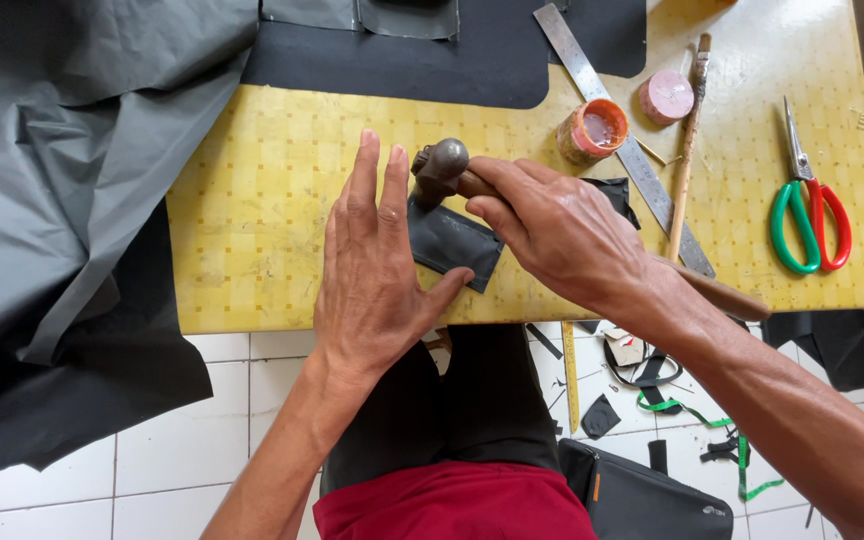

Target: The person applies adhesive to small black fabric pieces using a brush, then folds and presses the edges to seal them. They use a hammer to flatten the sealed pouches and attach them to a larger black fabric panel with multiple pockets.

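My right hand point(552, 225) grips the wooden handle of a hammer point(440, 165), whose dark metal head rests on a small black folded piece of material point(452, 245) on the yellow table point(252, 200). My left hand point(372, 270) lies flat beside it, fingers stretched out and together, the thumb touching the lower edge of the black piece. The handle's end sticks out past my right wrist near the table's front edge.
A metal ruler point(622, 140), an open orange glue pot point(593, 130), its pink lid point(666, 96), a thin brush point(690, 140) and red-and-green scissors point(809, 205) lie at the right. Grey sheet material point(62, 170) drapes over the left. A black sheet point(432, 60) lies at the back. Scraps lie on the tiled floor.
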